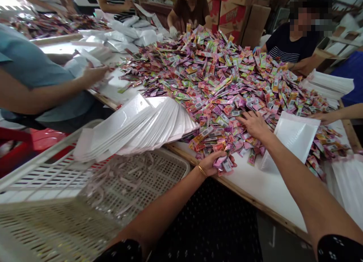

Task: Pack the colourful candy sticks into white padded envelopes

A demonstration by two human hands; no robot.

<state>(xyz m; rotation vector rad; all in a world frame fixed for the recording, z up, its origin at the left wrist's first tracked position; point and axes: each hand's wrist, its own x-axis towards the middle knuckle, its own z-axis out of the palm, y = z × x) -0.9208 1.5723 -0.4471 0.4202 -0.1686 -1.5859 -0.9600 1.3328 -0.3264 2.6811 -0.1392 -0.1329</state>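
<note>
A big heap of small pink, green and orange snack packets [210,76] covers much of the white table. My left hand [214,164], with a gold bracelet at the wrist, is closed around several of these packets at the table's front edge. Just beyond it, my right hand [253,124] rests palm down on the near side of the heap, fingers spread. Whether a packet lies under its fingertips is hidden. To the right of that hand, partly behind my forearm, a white bubble mailer [296,135] leans against the packets.
A fanned stack of white mailers [141,126] lies across a plastic crate [167,162] holding torn strips. More mailers [350,179] lie at the right edge. Co-workers sit around the table, one arm [337,116] reaching in from the right. Cardboard boxes [234,14] stand behind.
</note>
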